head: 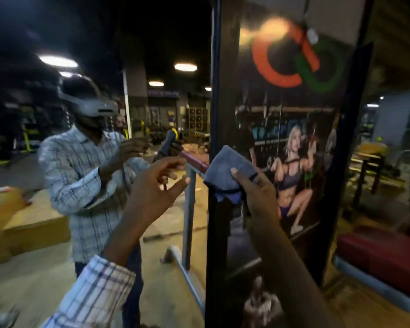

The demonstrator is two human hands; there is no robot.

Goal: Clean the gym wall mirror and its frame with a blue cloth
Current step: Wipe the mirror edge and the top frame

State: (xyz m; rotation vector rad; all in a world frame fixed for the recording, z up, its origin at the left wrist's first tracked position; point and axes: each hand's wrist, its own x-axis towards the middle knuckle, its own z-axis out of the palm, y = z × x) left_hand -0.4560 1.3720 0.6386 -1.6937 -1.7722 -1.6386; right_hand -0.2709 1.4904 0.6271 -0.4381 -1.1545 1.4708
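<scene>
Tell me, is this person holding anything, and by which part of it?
The right hand grips the blue cloth at its lower right part, thumb on top, against the mirror's black frame. The left hand holds nothing, its fingers spread.

Cloth (pixel 225 169) against frame (pixel 219 102), mirror (pixel 152 31) left

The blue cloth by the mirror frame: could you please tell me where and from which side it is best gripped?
Probably at its gathered lower middle, from the right, as the right hand does now: its thumb pinches the blue cloth there, leaving the broad upper part free to lie against the black frame while loose corners hang below.
</scene>
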